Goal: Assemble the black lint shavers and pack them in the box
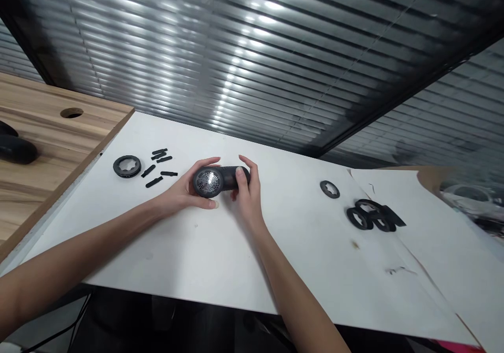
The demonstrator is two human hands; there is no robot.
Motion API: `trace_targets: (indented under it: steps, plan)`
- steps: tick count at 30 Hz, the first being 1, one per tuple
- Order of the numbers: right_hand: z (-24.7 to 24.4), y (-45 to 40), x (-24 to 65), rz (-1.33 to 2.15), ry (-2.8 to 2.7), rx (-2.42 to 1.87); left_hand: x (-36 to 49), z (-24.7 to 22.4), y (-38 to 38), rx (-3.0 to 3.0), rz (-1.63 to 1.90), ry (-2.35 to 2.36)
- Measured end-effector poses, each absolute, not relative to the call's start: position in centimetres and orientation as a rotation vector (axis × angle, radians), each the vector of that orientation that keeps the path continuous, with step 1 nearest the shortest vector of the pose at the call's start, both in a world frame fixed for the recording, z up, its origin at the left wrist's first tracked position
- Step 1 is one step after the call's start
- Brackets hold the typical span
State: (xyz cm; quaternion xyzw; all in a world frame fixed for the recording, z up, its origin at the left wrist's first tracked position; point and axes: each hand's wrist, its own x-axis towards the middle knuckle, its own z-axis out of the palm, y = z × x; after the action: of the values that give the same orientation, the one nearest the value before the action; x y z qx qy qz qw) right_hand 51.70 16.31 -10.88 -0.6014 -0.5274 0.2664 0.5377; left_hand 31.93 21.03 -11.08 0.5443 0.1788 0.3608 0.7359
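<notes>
Both hands hold a black handheld device [229,179] with a round, shiny perforated metal head, above the middle of the white table. My left hand [189,188] curves around the round head, thumb below it and fingers above. My right hand [249,190] grips the handle end, its thumb lying on top and the index finger reaching past the far side. The metal mesh faces up toward the camera. Part of the handle is covered by the right thumb.
On the white table [177,258], black rings [127,167] and several small black strips [154,182] lie left of my hands. To the right are a single ring [329,189] and a cluster of black parts [374,215]. A wooden table [51,132] adjoins at left; blinds stand behind.
</notes>
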Motion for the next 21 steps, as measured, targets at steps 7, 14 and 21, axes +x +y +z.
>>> trace_targets:
  steps: [7, 14, 21]
  plan:
    - [-10.3, 16.0, 51.5, 0.766, -1.218, -1.359, 31.4, -10.3, 20.3, 1.228, 0.728, 0.461]
    - [-10.4, 15.7, 51.3, 0.747, -1.286, -1.342, 31.2, -10.5, 20.1, 1.275, 0.792, 0.509]
    - [-10.4, 15.5, 50.8, 0.775, -1.272, -1.286, 31.2, -10.7, 19.8, 1.294, 0.786, 0.532]
